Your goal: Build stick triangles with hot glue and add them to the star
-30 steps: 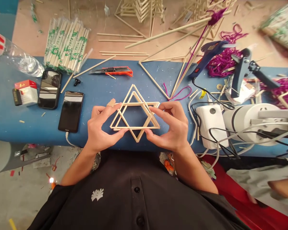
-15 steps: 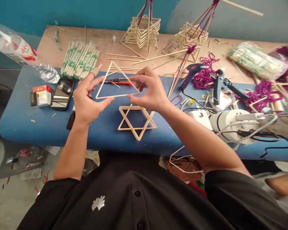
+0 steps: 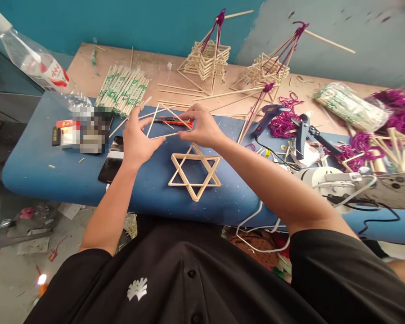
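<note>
A triangle of thin wooden sticks [image 3: 153,120] is held up above the blue table top between my two hands. My left hand [image 3: 137,141] grips its left corner, thumb along the lower stick. At the right corner, my right hand [image 3: 202,127] pinches it between thumb and fingers. Just below, on the table, lies a six-pointed star frame [image 3: 196,157] of stacked sticks. Behind the triangle, partly covered by it and my right fingers, is an orange and black utility knife [image 3: 168,120].
Wrapped chopsticks [image 3: 123,90], a water bottle [image 3: 47,67] and phone [image 3: 110,166] are at left. Stick lanterns with purple cord [image 3: 207,60] stand behind. On the right are a glue gun [image 3: 266,120], cutting pliers [image 3: 302,137], purple string [image 3: 285,121] and a corded white power strip [image 3: 319,180].
The triangle has come down and looks flatter. My hands have drawn a little closer together, both still on it. The view has shifted slightly; the star frame stays on the table.
</note>
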Available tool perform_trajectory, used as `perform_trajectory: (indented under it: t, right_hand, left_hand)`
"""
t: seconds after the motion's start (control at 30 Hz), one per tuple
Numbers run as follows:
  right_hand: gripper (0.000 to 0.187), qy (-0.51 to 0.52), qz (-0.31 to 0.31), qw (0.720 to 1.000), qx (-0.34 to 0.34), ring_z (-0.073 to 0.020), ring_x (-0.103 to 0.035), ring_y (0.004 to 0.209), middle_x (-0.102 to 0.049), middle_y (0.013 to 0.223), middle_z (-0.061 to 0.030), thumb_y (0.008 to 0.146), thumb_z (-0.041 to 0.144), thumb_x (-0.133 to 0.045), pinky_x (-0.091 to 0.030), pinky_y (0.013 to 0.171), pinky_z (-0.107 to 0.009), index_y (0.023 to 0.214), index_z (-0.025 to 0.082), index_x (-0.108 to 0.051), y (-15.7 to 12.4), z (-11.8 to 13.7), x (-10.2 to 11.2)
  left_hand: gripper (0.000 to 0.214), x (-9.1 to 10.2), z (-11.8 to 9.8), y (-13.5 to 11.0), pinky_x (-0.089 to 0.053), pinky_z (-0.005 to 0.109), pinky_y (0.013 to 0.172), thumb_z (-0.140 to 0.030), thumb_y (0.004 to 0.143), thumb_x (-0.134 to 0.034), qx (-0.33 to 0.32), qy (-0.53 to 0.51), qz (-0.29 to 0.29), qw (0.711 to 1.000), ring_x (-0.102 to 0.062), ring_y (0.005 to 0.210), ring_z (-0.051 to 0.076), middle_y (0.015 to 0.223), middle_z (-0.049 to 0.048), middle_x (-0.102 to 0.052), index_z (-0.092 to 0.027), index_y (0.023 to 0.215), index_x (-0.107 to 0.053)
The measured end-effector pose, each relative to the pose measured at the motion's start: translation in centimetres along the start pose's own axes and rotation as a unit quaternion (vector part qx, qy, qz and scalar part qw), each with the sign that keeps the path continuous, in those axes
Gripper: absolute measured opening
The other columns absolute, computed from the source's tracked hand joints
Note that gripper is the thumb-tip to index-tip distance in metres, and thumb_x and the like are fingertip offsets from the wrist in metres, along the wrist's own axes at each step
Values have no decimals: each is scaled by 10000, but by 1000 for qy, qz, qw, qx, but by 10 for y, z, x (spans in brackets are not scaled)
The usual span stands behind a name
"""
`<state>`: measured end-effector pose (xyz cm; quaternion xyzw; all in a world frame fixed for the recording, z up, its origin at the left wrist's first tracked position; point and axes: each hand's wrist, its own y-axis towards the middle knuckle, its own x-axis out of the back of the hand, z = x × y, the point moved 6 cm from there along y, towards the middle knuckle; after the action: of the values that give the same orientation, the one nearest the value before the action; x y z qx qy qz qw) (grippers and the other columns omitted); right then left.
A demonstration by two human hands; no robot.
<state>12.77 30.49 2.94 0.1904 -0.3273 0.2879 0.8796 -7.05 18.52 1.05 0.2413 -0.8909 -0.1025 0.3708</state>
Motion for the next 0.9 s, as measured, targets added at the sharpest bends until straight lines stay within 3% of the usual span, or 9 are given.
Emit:
perform_trajectory:
  t: [0.37, 0.5, 0.63, 0.7, 0.73, 0.8, 0.87, 0.9]
  right_hand:
    - [608, -102, 66, 993, -3, -382, -618, 1264, -633, 1302, -143, 740, 373, -801, -500, 1190, -568, 1323, 201, -800, 11, -9, -11]
    - [605, -143, 47, 988, -19, -409, -574, 1343, -628, 1353, -171, 762, 334, -795, -456, 1230, -587, 1343, 164, -774, 5, 0, -4]
    - [560, -151, -73, 986, -14, -404, -596, 1285, -696, 1292, -185, 807, 284, -726, -482, 1157, -601, 1346, 132, -752, -46, 28, 24]
    - [326, -88, -143, 985, 44, -283, -659, 1035, -736, 1078, -103, 888, 286, -662, -547, 1001, -481, 1171, 202, -800, -85, 43, 43]
    - [202, -50, -191, 979, 43, -225, -645, 874, -718, 931, -63, 942, 291, -622, -548, 875, -417, 1010, 219, -799, -104, 41, 56]
    - [240, -41, -320, 947, -4, -178, -566, 717, -646, 770, -25, 1001, 331, -598, -483, 744, -372, 828, 223, -724, -136, 22, 90]
    - [156, -79, -430, 892, -116, -172, -543, 753, -648, 853, -29, 985, 335, -653, -471, 780, -381, 898, 213, -695, -155, -19, 125]
    - [109, -95, -444, 873, -180, -174, -555, 826, -658, 951, -41, 951, 311, -717, -484, 857, -397, 960, 208, -684, -156, -44, 139]
  left_hand:
    - [1154, -18, -2, 2, -536, 636, 1212, -137, 635, -1027, 62, 74, 16, 995, -618, 1445, 436, 1305, 123, -796, -227, 1611, -419]
    - [1179, -18, -1, 1, -536, 652, 1206, -119, 619, -1008, 68, 88, 26, 993, -598, 1444, 453, 1292, 135, -804, -211, 1642, -430]
    - [1188, 1, -18, -7, -570, 613, 1137, -156, 604, -998, 21, 88, 5, 996, -624, 1346, 437, 1393, 161, -777, -186, 1660, -453]
    - [1019, 17, -36, -18, -598, 526, 1052, -238, 673, -975, -15, 82, -17, 996, -663, 1231, 374, 1420, 137, -772, -208, 1600, -551]
    - [848, 24, -46, -24, -612, 456, 935, -294, 741, -944, -33, 75, -20, 996, -681, 1145, 333, 1398, 116, -784, -226, 1526, -629]
    - [518, 34, -64, -40, -556, 366, 746, -352, 861, -867, -65, 55, -29, 996, -687, 960, 255, 1272, 80, -826, -241, 1352, -746]
    - [300, 37, -81, -55, -526, 339, 706, -323, 918, -827, -106, 19, -31, 994, -679, 858, 211, 1107, 52, -846, -228, 1200, -785]
    - [213, 35, -88, -63, -533, 335, 718, -290, 933, -816, -129, 0, -28, 991, -691, 854, 204, 1056, 44, -847, -223, 1133, -786]
